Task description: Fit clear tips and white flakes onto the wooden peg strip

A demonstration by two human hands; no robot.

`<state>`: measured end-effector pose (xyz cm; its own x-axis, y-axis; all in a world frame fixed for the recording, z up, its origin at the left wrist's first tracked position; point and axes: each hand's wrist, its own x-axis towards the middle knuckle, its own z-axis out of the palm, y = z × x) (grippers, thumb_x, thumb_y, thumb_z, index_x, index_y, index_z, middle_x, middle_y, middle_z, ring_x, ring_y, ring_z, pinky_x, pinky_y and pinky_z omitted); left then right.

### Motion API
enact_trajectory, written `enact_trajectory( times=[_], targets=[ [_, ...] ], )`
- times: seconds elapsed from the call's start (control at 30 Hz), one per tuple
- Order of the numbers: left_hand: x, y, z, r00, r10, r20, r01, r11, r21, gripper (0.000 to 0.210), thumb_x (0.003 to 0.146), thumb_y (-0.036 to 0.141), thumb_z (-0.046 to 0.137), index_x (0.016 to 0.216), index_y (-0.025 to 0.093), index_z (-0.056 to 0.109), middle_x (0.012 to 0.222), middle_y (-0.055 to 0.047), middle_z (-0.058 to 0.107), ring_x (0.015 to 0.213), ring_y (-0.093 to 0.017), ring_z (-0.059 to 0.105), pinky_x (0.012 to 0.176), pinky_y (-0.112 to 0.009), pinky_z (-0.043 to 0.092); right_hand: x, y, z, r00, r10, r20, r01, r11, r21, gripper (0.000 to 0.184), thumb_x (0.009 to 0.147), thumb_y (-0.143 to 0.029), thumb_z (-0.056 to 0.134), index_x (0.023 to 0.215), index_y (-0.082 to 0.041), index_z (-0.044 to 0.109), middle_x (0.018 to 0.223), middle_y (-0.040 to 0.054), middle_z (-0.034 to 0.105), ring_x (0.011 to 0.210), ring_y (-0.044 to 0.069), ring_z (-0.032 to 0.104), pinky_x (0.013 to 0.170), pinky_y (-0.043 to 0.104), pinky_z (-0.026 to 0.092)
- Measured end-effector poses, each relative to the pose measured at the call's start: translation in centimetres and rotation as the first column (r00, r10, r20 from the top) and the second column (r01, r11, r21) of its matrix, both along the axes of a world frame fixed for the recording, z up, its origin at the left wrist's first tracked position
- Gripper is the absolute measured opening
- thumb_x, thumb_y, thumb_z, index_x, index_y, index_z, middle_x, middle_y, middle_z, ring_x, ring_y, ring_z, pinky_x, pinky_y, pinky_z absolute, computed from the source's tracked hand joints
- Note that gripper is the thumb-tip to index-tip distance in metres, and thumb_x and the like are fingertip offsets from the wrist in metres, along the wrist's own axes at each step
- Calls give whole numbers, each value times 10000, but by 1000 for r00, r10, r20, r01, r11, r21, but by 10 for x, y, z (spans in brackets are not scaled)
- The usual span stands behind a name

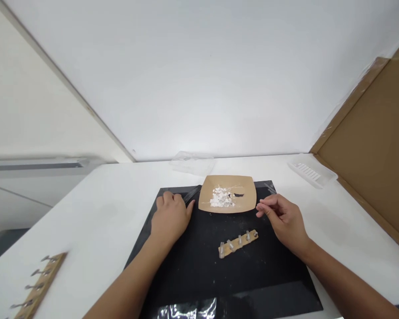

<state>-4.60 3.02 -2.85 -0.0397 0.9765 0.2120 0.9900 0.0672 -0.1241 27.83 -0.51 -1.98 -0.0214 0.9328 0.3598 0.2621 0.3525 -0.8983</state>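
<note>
My left hand (171,217) lies palm down on the left part of a black mat (199,274), thumb apart from the fingers. Between thumb and forefinger a slim dark tool (193,194) shows, its near end hidden by the hand. Thumb and fingertips of my right hand (282,217) are pinched together beside the tray; what they hold, if anything, is too small to make out. Close by, a tan dish (204,201) contains many small white pieces (221,198) and a black scrap (238,195). In front lies a wooden strip (236,243) with several clear tubes standing along it.
Clear thin pieces (270,188) lie at the mat's far right corner. A clear plastic bag (193,163) rests behind the mat. At right sits a translucent tray (314,170) with white strips, near a cardboard panel (379,146). A wooden hook rack (41,285) is at lower left.
</note>
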Motion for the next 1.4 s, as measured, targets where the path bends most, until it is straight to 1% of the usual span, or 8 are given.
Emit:
enact_trajectory(
  times=[0.3,0.47,0.53,0.6,0.8,1.0,1.13,1.4],
  targets=[
    [-7,3,7,993,72,89,-67,996,-64,360,1018,343,487,1080,115,759,1137,-227,691,1076,-408,640,861,-464,519,8,4,5,987,-18,163,2,995,96,203,1033,-383,664,940,-264,800,923,50,769,831,215,752,578,309,574],
    [-3,4,23,976,142,163,-135,989,-52,342,1064,295,398,1169,103,661,957,-188,759,821,-338,723,715,-392,495,8,3,8,982,-15,190,-4,995,100,170,1009,-380,700,937,-267,803,992,63,773,824,221,728,524,309,550],
    [-1,2,30,949,188,253,-205,978,44,334,1083,347,404,1216,153,641,970,-157,787,764,-319,735,633,-346,454,7,2,9,977,-4,215,-21,994,111,174,1015,-377,694,930,-267,799,935,55,761,796,215,712,559,318,559],
    [3,0,34,932,119,342,-200,956,214,310,1081,396,458,1196,196,666,947,-109,802,780,-300,751,612,-319,441,6,2,8,973,-15,231,-15,992,127,179,1011,-379,702,903,-262,786,884,46,746,776,210,698,595,323,562],
    [26,-10,30,782,-441,441,70,764,641,227,1049,348,609,1015,198,776,1034,-71,792,849,-185,752,777,-288,571,-4,5,13,954,-33,298,-32,977,211,241,1047,-367,647,855,-254,741,818,34,684,726,194,652,605,318,522],
    [50,-22,29,663,-548,510,64,720,691,163,1040,267,653,981,199,789,844,-24,728,800,-159,714,776,-271,575,-34,29,46,877,105,469,-218,957,194,240,1043,-208,627,827,-224,729,864,37,710,797,188,689,737,324,535],
    [53,-24,22,624,-586,516,141,735,664,148,1047,245,639,1040,191,777,949,-46,749,868,-165,724,825,-263,581,-60,49,65,833,132,537,-233,964,126,174,917,-117,776,787,-205,702,814,14,713,753,176,661,700,304,489],
    [48,-25,15,611,-621,490,249,739,626,183,1045,187,637,1185,197,753,1062,-53,750,901,-144,737,882,-227,566,-75,58,56,875,152,459,-271,941,204,191,979,-100,685,822,-210,698,829,2,697,788,160,641,743,289,470]
  ],
)
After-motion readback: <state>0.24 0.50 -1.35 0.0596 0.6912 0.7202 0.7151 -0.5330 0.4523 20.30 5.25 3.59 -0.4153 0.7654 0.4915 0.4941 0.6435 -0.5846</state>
